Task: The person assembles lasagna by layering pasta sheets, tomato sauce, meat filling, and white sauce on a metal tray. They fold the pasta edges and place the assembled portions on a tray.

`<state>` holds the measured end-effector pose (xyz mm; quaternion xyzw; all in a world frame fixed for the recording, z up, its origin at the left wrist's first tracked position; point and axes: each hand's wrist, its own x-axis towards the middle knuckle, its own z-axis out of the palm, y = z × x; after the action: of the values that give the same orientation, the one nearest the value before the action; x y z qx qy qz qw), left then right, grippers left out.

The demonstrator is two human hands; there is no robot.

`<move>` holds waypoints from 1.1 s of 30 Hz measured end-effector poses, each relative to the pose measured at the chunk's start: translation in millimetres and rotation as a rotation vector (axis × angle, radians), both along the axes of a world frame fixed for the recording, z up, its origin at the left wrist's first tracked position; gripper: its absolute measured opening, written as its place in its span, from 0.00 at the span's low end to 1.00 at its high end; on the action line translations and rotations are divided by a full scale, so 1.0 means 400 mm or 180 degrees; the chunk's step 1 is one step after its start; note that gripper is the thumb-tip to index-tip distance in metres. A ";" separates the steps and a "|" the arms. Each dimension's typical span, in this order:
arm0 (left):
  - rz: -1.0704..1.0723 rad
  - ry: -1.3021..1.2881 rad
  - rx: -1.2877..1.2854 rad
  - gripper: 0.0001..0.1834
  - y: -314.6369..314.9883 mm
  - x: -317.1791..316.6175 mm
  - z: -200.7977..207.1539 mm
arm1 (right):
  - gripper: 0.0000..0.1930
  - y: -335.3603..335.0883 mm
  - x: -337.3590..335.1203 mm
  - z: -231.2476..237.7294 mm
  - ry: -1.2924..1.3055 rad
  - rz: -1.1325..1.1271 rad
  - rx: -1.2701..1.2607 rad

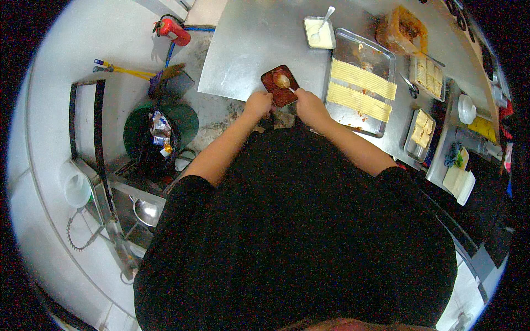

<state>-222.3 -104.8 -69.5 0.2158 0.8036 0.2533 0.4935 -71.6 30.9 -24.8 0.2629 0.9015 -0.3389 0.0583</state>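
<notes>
A small rectangular container of red sauce [275, 98] is held near the table's front edge. My left hand [259, 103] is closed on its near left edge, fingers partly hidden. In my right hand [312, 107] is a spoon [282, 81], whose bowl lies over the sauce. Right of that hand, a large metal tray [380, 126] carries two flat strips of pasta sheets with wavy edges, the far strip [364, 79] and the near strip [360, 102]. Reddish bits of food are scattered on the tray's bare parts.
A white container of cream sauce [326, 42] with a spoon stands beyond the tray. At the back right are a stained plastic tub [389, 34], scissors [409, 86] and a container of pasta pieces [441, 95]; another pasta container [410, 148] sits nearer. A bin [135, 129] stands left.
</notes>
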 end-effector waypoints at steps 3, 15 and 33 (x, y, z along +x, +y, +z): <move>0.0313 -0.0577 0.0228 0.19 0.008 0.013 -0.037 | 0.12 -0.008 0.024 0.008 -0.0344 -0.0067 -0.0088; 0.0916 -0.1594 0.0650 0.22 0.020 0.055 -0.064 | 0.13 0.006 0.027 -0.007 -0.0425 0.0443 0.0216; 0.0971 -0.0279 0.0621 0.09 0.029 -0.089 -0.060 | 0.10 0.063 -0.004 0.003 -0.0261 0.0420 0.0671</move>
<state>-257.9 -93.2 -93.5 0.1270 0.7763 0.4111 0.4606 -73.2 55.9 -23.8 0.2213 0.9443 -0.2266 0.0894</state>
